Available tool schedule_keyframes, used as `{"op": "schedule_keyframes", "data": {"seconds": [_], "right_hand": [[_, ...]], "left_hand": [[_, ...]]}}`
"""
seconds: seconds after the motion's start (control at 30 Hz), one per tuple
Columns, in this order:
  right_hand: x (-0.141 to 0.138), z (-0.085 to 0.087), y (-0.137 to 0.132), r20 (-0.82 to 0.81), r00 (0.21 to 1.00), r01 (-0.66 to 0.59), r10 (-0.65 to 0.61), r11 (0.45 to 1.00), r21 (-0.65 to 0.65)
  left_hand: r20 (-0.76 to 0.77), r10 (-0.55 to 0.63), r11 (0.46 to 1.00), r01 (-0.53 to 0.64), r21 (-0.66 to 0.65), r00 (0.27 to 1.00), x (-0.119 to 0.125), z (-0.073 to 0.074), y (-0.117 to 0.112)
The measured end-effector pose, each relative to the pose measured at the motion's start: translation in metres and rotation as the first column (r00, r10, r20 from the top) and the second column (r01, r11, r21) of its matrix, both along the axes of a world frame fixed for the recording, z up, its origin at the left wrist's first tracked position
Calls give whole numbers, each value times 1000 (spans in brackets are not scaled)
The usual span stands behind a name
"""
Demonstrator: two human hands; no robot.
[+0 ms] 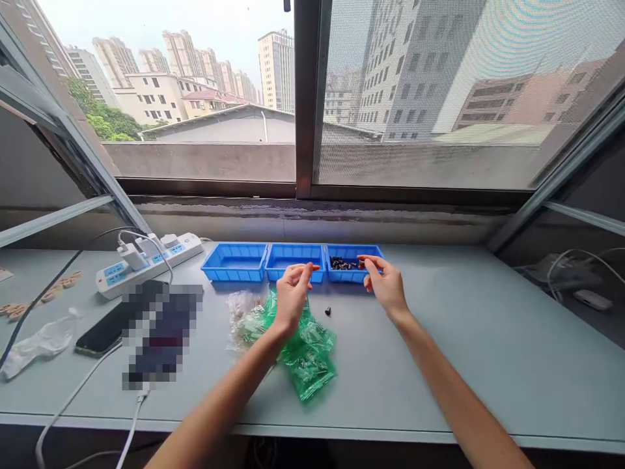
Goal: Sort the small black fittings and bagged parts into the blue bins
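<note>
My right hand (388,286) is at the right blue bin (354,276), its thumb and fingers pinched on a small dark part (361,263). Inside that bin lies a pile of small black parts (343,263), too small to name exactly. My left hand (291,296) hovers in front of the middle blue bin (278,273), over green plastic bags, its thumb and index finger pressed together. Whatever it may hold is hidden. One loose black part (327,311) sits on the table between my hands. Beneath my left hand are the green plastic bags (310,361) with small pieces inside.
A third blue bin (234,275) stands at the left of the row. Clear plastic bags (239,319) lie beside the green ones. Farther left are a power strip (151,260), a dark phone (100,332), a blurred-out device (163,339), cables and crumpled plastic (41,342). Windows rise behind.
</note>
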State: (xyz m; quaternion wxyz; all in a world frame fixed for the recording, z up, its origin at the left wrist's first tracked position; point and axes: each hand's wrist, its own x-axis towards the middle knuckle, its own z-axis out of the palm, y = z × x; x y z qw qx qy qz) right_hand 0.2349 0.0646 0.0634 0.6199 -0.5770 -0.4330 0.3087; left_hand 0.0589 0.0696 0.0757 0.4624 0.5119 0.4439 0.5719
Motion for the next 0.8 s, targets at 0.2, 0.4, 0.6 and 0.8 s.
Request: {"op": "schedule_keyframes", "data": {"seconds": [0.2,0.4,0.6,0.8], "right_hand": [[7,0,-1,180,982,57,-53,998,-17],[8,1,-2,301,954,-17,17,1000,0],[1,1,-11,445,825,-352,348,933,-77],[-13,-10,-18,650,541,-492,534,828,-271]], "left_hand": [[8,-10,999,10,40,1000,3,-1,-2],[39,-15,999,14,30,999,4,2,-4],[64,-42,999,41,22,997,3,3,-3],[13,-47,999,47,28,999,1,1,-3]]}}
